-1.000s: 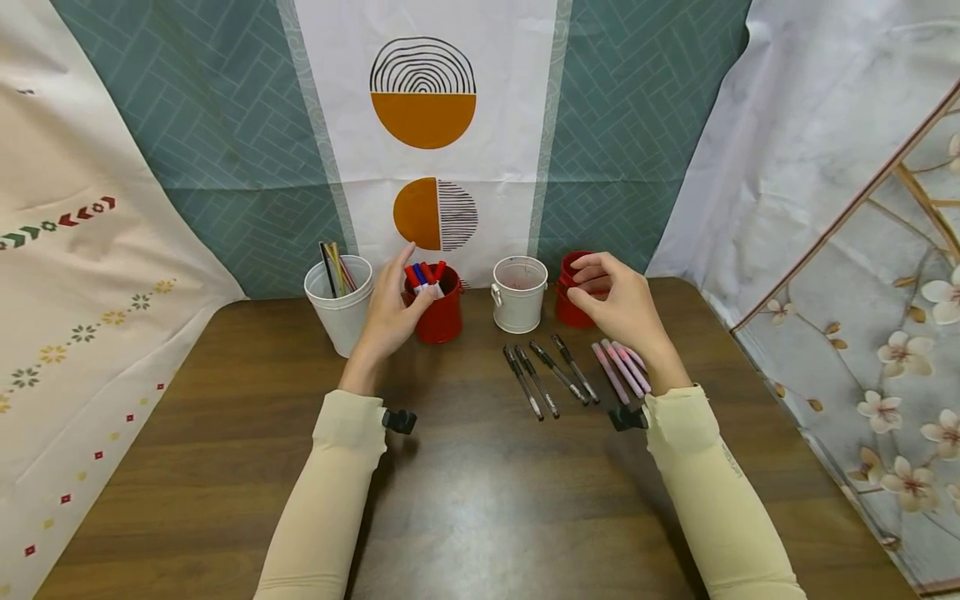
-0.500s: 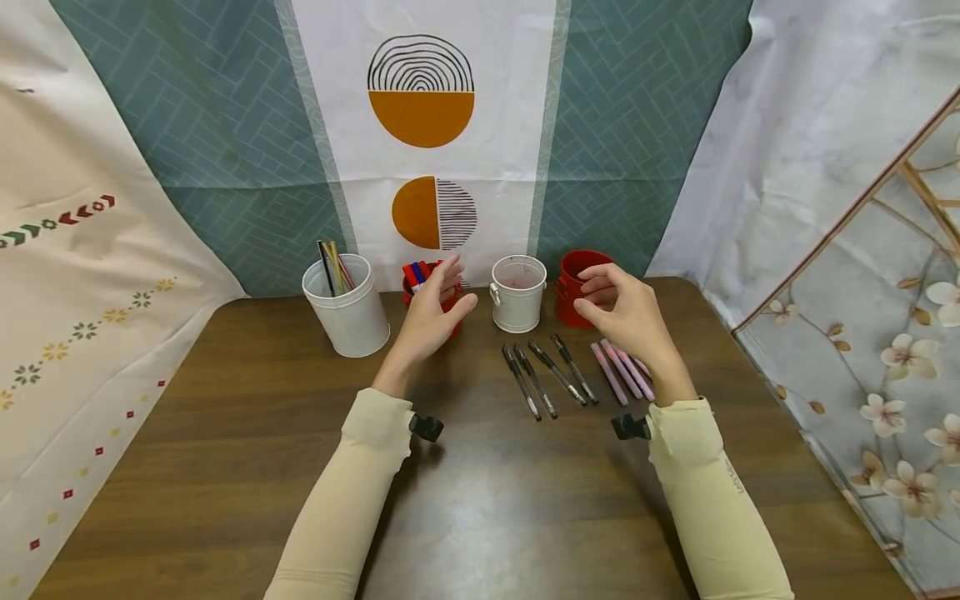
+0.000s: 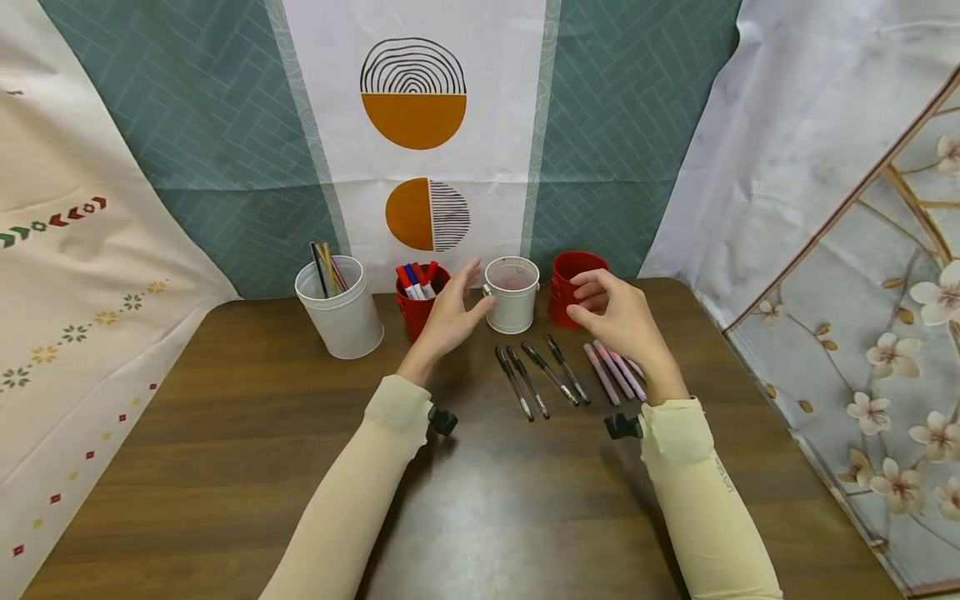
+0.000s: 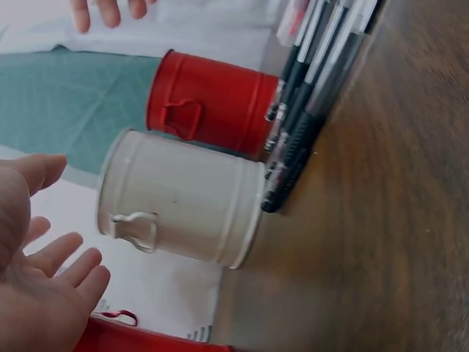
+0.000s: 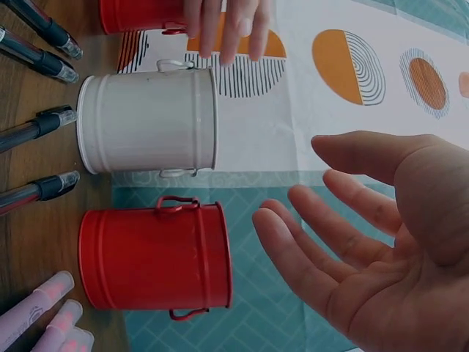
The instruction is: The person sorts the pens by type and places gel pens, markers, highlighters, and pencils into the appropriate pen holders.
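My left hand (image 3: 452, 315), fingers loosely spread and holding nothing, hovers between the red bucket of markers (image 3: 412, 317) and the small white bucket (image 3: 513, 310). In the left wrist view its fingertips come close to the white bucket (image 4: 179, 198) without visibly gripping it. My right hand (image 3: 617, 312) is raised by the right red bucket (image 3: 561, 310), its thumb and fingers curved apart around nothing. From the right wrist, a gap shows between those fingers and the red bucket (image 5: 155, 258). Black pens (image 3: 529, 382) and pink-and-lilac pens (image 3: 609, 371) lie in front of the buckets.
A larger white bucket (image 3: 343, 321) with several pencils (image 3: 327, 271) stands at the left. Red-capped and blue-capped markers (image 3: 416, 282) stick out of the left red bucket. A patterned cloth (image 3: 412, 167) hangs behind the wooden table (image 3: 495, 517).
My left hand has moved right, from beside the larger white bucket, past the bucket of markers, to near the small white bucket. The right hand has barely moved.
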Demonstrator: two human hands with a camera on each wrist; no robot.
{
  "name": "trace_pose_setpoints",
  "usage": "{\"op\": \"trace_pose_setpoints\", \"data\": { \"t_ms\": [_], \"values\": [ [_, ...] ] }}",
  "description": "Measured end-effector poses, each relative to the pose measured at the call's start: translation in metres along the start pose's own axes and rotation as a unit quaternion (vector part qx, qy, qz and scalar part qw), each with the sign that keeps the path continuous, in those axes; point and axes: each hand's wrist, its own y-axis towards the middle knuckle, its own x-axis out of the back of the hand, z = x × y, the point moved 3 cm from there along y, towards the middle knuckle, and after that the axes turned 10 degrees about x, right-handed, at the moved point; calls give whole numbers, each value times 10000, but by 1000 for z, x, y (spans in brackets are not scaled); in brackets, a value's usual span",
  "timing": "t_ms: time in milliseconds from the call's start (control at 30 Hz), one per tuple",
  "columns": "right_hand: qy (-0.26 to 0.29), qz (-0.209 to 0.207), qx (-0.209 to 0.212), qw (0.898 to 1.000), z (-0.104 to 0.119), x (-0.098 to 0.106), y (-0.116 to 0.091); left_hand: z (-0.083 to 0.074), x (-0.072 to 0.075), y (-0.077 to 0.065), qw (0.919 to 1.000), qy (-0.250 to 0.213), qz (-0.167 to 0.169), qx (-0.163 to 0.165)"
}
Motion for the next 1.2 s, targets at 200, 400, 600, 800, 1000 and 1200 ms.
{"op": "trace_pose_setpoints", "data": {
  "t_ms": [200,400,600,800,1000,1200],
  "values": [
    [48,129,-59,9999,-3,-3,0,15,-11,5,9996,-38,-17,272],
    [85,226,-189,9995,-7,-3,-1,26,-21,8,9975,-164,230,643],
    [61,382,-241,9990,-9,-5,0,33,-22,13,9950,-584,327,737],
    [-16,479,-287,9984,-12,-7,2,36,-24,18,9930,-871,389,689],
    [-68,613,-387,9973,-14,-8,0,40,-29,18,9899,-1113,501,725],
    [-44,698,-436,9966,-14,-11,0,47,-32,15,9879,-1241,483,801]
  ]
}}
